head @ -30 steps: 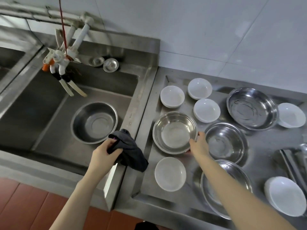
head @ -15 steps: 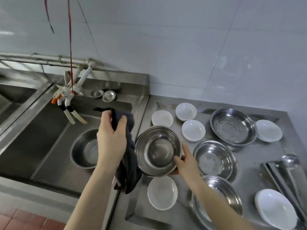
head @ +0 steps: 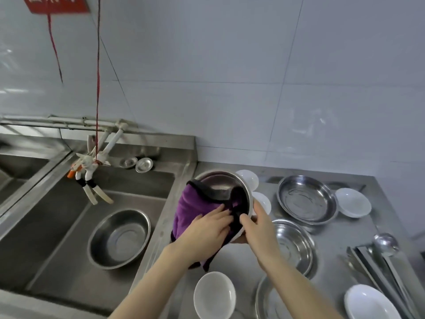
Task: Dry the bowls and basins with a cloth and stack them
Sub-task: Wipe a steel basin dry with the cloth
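Note:
A steel basin is lifted off the counter and tilted towards me. My right hand grips its lower right rim. A purple cloth with a dark edge is draped over the basin's left side and into it. My left hand presses the cloth against the basin, fingers spread over it. On the steel counter lie more steel basins and white bowls.
A deep sink on the left holds another steel basin; a tap with hoses hangs over it. Two white bowls sit partly hidden behind the held basin. A ladle and tongs lie at the counter's right edge.
The basin was lifted from the counter and raised. My left hand brought the cloth from beside the sink onto the basin, where it now lies spread over the rim.

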Motion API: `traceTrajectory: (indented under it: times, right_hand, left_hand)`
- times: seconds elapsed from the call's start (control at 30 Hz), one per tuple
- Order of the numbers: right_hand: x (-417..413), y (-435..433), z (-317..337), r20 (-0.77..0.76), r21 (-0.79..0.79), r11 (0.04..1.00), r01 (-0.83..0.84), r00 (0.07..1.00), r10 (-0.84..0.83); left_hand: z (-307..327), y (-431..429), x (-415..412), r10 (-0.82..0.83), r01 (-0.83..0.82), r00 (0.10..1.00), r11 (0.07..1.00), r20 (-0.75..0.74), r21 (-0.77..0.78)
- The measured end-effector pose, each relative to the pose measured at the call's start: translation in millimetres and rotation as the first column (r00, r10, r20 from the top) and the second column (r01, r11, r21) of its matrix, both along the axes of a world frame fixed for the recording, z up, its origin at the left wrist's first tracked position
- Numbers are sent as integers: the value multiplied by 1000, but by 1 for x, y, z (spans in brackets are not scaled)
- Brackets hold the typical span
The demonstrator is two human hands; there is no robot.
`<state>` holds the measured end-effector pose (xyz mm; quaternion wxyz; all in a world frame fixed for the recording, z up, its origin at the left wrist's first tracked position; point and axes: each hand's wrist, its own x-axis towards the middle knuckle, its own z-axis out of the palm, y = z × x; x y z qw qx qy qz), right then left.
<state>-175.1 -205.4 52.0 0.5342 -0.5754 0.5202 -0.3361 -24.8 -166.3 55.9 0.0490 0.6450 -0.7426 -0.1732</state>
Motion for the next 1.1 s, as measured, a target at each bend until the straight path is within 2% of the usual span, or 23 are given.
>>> traceTrajectory:
  times: [0.1,0.2,0.3,0.4,0.5,0.6,0.7,0.77,0.83,0.93,1.0,1.1]
  right_hand:
    - [-4,1,5,7,20,999,-50,999,50]
    - [-8,0,11,53,20,997,-77,996,76]
    - [-12,-7,22,95,-13,999,-33,995,34]
    - [-18,-20,30,33,-146,986,77,997,-73]
    - [-24,-30,42,22,-243,959,143,990,-142]
    - [-20,-29,53,67,-242,957,162,986,-150]
    - [-13,-27,53,100,-161,971,175,982,-161]
    - [-10,-25,51,113,-137,978,156,984,-141]
    - [-12,-25,52,169,-96,981,167,974,-149]
    - [-22,-30,56,247,1,964,265,934,-257]
    - [-29,-34,61,287,15,958,286,917,-278]
    - [-34,-31,74,309,-17,972,234,926,-218]
  left_hand:
    - [3,-9,3,-15,19,990,999,138,-29]
    - [8,-15,5,124,-94,953,988,275,-119]
    - [15,-23,4,261,-215,918,960,297,-179]
    - [21,-24,2,229,-189,933,968,278,-163]
    - [27,-12,-7,138,-106,973,979,185,-174]
    - [37,-3,-23,62,-64,998,991,-23,-116]
    - [47,-11,-32,28,-57,948,995,-318,-82]
    - [51,-16,-32,12,-49,923,995,-384,-87]
    - [54,-18,-33,-13,-21,958,993,-285,-116]
    - [55,-16,-32,-38,41,999,968,19,-248]
    - [54,-13,-25,-20,52,994,953,109,-299]
    - [50,-13,-3,33,49,982,908,187,-416]
